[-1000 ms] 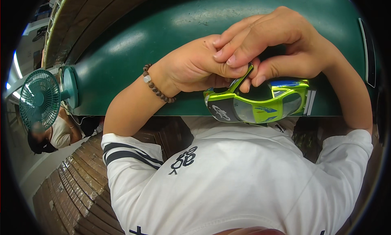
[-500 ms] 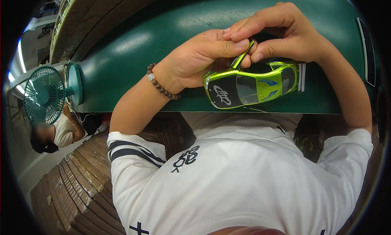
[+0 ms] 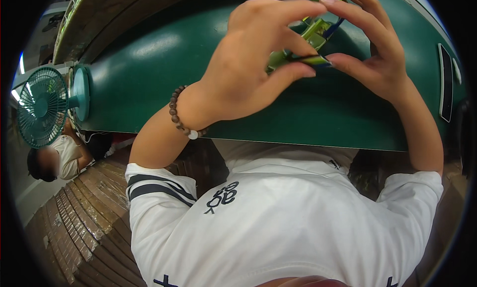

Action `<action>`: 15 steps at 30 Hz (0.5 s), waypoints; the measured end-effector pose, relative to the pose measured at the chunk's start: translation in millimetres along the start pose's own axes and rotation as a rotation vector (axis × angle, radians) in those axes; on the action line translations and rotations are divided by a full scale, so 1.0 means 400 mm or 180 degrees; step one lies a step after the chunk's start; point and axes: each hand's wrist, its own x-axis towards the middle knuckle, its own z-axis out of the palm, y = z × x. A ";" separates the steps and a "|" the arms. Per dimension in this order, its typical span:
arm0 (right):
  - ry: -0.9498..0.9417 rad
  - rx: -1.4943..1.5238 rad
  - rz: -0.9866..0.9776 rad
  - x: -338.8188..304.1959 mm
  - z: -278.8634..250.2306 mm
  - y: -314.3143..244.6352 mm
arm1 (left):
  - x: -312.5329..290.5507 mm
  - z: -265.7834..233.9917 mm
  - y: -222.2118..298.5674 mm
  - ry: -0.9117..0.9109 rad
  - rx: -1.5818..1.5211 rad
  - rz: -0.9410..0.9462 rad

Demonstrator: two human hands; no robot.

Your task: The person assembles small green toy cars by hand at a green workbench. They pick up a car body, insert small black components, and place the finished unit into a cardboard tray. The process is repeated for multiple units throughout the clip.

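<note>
A shiny lime-green toy car (image 3: 316,34) is up above the far part of the table, turned so that its roof and bonnet no longer face me. My left hand (image 3: 243,58) grips it from the left, thumb beneath and fingers bent over it, covering much of its body. From the other side my right hand (image 3: 375,46) pinches it, with the thumb at its near edge and fingertips at its far edge. Both hands are closed on the car. Fine detail on it is blurred and partly hidden.
The green tabletop (image 3: 149,83) stretches beneath my hands. A green fan (image 3: 43,105) stands at the left, near another person (image 3: 69,155) seated there. A dark flat device with a pale rim (image 3: 445,83) lies at the right. Brown taped cartons (image 3: 84,227) are stacked at lower left.
The toy car has been lifted away from me and turned over onto another side. Both hands moved with it, the left now covering it from above. The raised door no longer shows clearly.
</note>
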 end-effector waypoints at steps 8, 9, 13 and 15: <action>-0.0600 -0.0854 -0.0124 -0.008 -0.014 -0.007 | 0.000 0.030 -0.015 -0.0331 0.0785 0.0784; -0.0622 -0.0924 -0.0315 -0.008 -0.016 0.001 | 0.000 0.033 -0.013 -0.0295 0.0657 0.0703; -0.0548 -0.0915 -0.0311 -0.005 -0.010 -0.004 | 0.000 0.037 -0.006 -0.0345 0.0722 0.0612; -0.0408 -0.1160 -0.0721 0.020 -0.016 -0.022 | 0.005 0.033 -0.003 -0.0377 0.0939 0.0566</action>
